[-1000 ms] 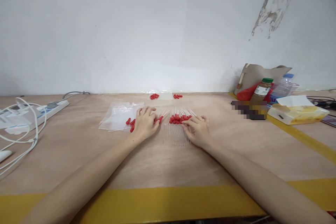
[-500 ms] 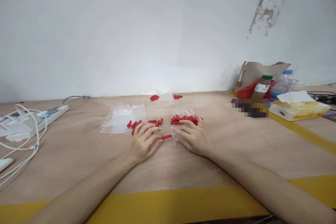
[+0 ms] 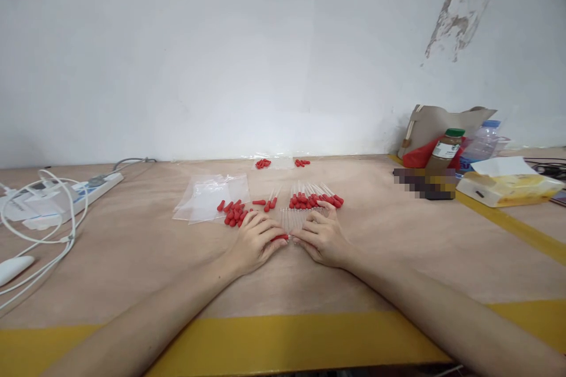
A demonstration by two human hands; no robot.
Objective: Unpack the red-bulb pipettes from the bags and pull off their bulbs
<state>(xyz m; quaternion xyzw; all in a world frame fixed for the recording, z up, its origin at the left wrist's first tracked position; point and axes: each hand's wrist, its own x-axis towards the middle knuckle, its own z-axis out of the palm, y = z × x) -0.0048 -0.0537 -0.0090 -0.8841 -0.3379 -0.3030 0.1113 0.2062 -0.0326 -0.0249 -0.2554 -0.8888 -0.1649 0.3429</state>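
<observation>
My left hand (image 3: 259, 241) is closed, with thumb and fingers pinching a red rubber dropper bulb (image 3: 280, 237). Facing it, my right hand (image 3: 323, 238) has its fingertips pressed together at the bulb's open end, on what looks like a thin glass dropper tube, mostly hidden by the fingers. Clear glass tubes (image 3: 290, 219) lie side by side just beyond and between the hands. Behind my right hand rests a row of droppers with red bulbs (image 3: 315, 200). A heap of loose red bulbs (image 3: 234, 215) lies beyond my left hand, beside two more droppers (image 3: 270, 205).
Clear plastic bags (image 3: 210, 197) lie flat at the left of the bulbs. Small bags with red bulbs (image 3: 263, 164) sit against the wall. A power strip (image 3: 101, 187) with white cables is far left. Bottles (image 3: 444, 153) and a tissue pack (image 3: 508, 185) stand right.
Both hands have come nearer to me, and my left hand has moved right, so they are closer together. The red bulb now sits largely within my left fingers. The view has shifted slightly.
</observation>
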